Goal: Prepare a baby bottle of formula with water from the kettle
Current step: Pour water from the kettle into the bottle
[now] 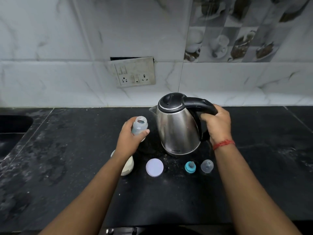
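Kettle (176,126) taken as landmark; it stands upright on the black counter (262,167), lid closed, spout turned left.

Far left of the kettle, a sink edge (15,124) is seen. Left-front of the kettle, a jar of pale powder (127,167) is partly hidden under the left forearm; formula is presumed. Just left of the kettle, the open baby bottle (139,127) is held by the left hand (128,139), fingers and thumb wrapped round its body, mouth up and close to the spout. Whether the bottle rests on the counter cannot be told.

In front of the kettle, a round white lid (154,167) lies flat. Front-right, a teal nipple ring (190,167) and a clear cap (207,166) sit side by side, apart. At the kettle's right, the handle is gripped by the right hand (216,122), fingers curled round it. Behind the kettle, a socket plate (135,72) is mounted on the wall.

Risks, judged: the bottle mouth is narrow, so a fast tilt could send hot water over the left fingers or the counter. Overfilling is likely if the level is not watched. Splash could reach the uncovered powder jar. The loose nipple ring could be knocked by the right forearm.

Counts: one kettle, one bottle, one jar, one lid, one nipple ring, one cap, two hands.
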Tool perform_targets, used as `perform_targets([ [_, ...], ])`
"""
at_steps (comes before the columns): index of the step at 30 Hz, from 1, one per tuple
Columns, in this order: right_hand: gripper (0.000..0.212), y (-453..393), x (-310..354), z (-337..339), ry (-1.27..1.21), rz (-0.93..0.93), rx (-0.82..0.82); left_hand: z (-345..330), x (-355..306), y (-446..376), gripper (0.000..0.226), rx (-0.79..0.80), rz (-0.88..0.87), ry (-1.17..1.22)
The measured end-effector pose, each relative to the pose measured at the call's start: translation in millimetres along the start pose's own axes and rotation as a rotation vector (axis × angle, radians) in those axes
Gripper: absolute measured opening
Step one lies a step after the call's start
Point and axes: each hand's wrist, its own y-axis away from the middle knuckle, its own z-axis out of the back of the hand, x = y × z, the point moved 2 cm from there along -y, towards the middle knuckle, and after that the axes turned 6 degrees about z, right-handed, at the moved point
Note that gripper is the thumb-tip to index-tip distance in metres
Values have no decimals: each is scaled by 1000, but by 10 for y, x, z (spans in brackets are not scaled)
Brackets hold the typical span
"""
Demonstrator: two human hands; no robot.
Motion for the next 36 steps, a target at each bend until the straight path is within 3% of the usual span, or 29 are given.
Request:
perform_targets([
  [16,19,88,476,-111,305,104,73,192,-75,-19,47,31,-82,-111],
  [36,8,118,801,-277,604,241,162,258,42,-34,60,40,-66,-229],
])
